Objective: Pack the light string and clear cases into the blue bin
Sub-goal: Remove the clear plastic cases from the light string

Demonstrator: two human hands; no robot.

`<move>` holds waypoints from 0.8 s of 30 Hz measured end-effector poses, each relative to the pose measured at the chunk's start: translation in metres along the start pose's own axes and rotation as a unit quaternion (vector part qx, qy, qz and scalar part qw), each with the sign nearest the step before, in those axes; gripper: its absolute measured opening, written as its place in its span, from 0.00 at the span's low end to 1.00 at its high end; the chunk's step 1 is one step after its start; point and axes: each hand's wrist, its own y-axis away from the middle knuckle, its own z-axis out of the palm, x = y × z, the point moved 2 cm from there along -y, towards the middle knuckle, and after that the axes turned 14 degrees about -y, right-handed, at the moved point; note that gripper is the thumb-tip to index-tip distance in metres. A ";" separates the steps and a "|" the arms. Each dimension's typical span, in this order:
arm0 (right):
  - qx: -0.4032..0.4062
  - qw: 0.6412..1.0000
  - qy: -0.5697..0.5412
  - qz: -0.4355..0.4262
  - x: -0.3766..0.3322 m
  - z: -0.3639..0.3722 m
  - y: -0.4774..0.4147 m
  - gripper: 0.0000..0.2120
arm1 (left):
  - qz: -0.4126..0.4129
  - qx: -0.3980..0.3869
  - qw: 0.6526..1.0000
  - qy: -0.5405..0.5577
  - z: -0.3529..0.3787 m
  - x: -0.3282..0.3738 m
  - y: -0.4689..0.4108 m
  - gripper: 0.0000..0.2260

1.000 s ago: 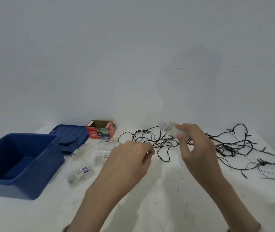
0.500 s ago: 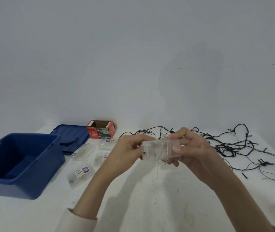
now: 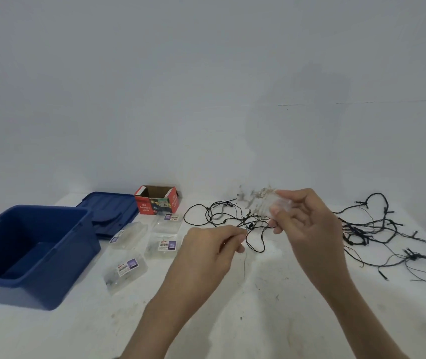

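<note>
- Right hand (image 3: pixel 307 229): raised above the table (image 3: pixel 258 312), fingers clasping a blurred clear case (image 3: pixel 275 204).
- Left hand (image 3: pixel 206 252): fingers curled, thumb against forefinger; whether it pinched anything could not be told.
- Light string (image 3: pixel 367 229): black, lying tangled across the table's right half, outside the blue bin (image 3: pixel 59 281).
- Four more clear cases (image 3: pixel 164 246): labelled, lying on the table just right of the bin.
- Behind them: the bin's lid (image 3: pixel 111 211) and an open red box (image 3: pixel 156 203).

light: soft, even, dim-cool | shadows: faint | edges: wide-angle curve
</note>
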 end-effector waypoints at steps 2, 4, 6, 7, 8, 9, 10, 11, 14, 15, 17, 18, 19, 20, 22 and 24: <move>-0.019 0.995 0.099 -0.029 0.004 0.004 0.001 0.12 | 0.053 0.074 0.984 -0.154 -0.006 0.005 0.001 0.09; -0.047 0.987 0.151 -0.040 0.006 0.007 0.001 0.13 | 0.110 0.144 0.957 -0.228 -0.010 0.005 0.000 0.09; -0.080 0.984 0.158 -0.030 0.009 0.007 -0.001 0.11 | 0.142 0.179 0.943 -0.241 -0.012 0.003 -0.003 0.11; -0.101 0.982 0.155 -0.024 0.010 0.007 -0.001 0.11 | 0.150 0.184 0.941 -0.240 -0.012 0.001 -0.006 0.11; -0.126 0.981 0.145 -0.010 0.012 0.007 -0.001 0.10 | 0.158 0.188 0.939 -0.240 -0.013 0.000 -0.009 0.11; -0.152 0.980 0.124 0.016 0.013 0.007 -0.002 0.10 | 0.163 0.191 0.938 -0.239 -0.013 -0.002 -0.012 0.10; -0.177 0.979 0.089 0.052 0.013 0.007 -0.002 0.10 | 0.160 0.189 0.940 -0.235 -0.014 -0.005 -0.016 0.09; -0.199 0.975 0.044 0.089 0.014 0.007 -0.003 0.10 | 0.144 0.179 0.947 -0.223 -0.014 -0.006 -0.019 0.08; -0.240 0.955 -0.061 0.165 0.016 0.006 -0.006 0.07 | 0.050 0.105 0.988 -0.099 -0.015 -0.010 -0.024 0.04; -0.250 0.947 -0.086 0.181 0.017 0.006 -0.007 0.07 | 0.017 0.081 0.996 -0.037 -0.016 -0.012 -0.025 0.04; -0.272 0.927 -0.144 0.212 0.020 0.007 -0.007 0.07 | -0.031 0.017 0.996 0.084 -0.018 -0.019 -0.027 0.05; -0.284 0.913 -0.181 0.231 0.022 0.008 -0.006 0.07 | -0.050 -0.026 0.987 0.148 -0.018 -0.024 -0.028 0.04; -0.295 0.895 -0.222 0.251 0.024 0.011 -0.006 0.09 | -0.065 -0.071 0.973 0.211 -0.018 -0.029 -0.028 0.03; -0.302 0.876 -0.263 0.271 0.025 0.014 -0.005 0.12 | -0.078 -0.108 0.955 0.267 -0.017 -0.034 -0.027 0.02; -0.294 0.843 -0.329 0.306 0.031 0.024 -0.003 0.16 | -0.107 -0.151 0.912 0.365 -0.011 -0.042 -0.025 0.01; -0.257 0.815 -0.391 0.341 0.038 0.037 0.001 0.19 | -0.135 -0.139 0.874 0.445 -0.004 -0.049 -0.023 0.02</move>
